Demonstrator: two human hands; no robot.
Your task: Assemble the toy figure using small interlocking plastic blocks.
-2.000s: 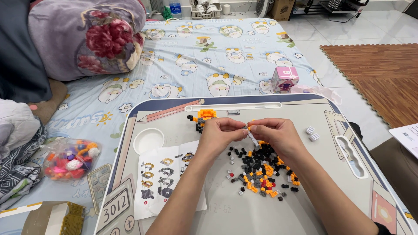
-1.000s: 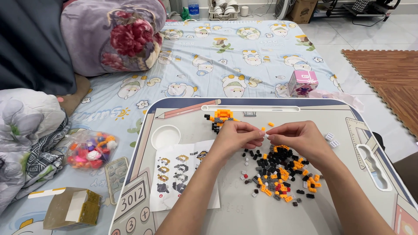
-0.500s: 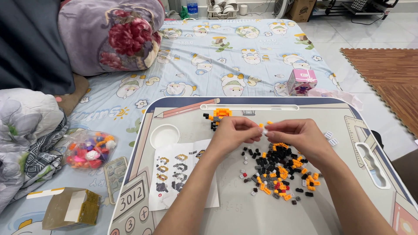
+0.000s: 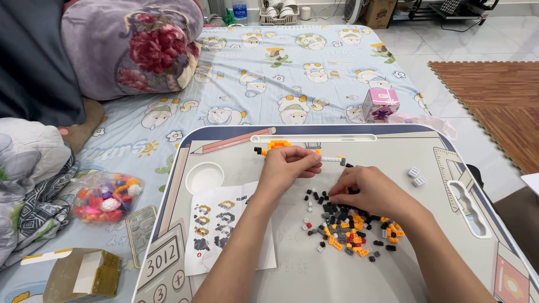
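Two bare forearms enter from the bottom edge, with no sleeves, cuffs or gloves over them as far as they show. The left hand (image 4: 289,167) is bare, with no ring, watch or bracelet on the fingers or wrist that can be seen. The right hand (image 4: 373,193) is equally unadorned, its wrist plain and free of any band or strap. The fingernails look short and unpainted, though they are small in this view. Nothing else of the person's body or clothing shows.
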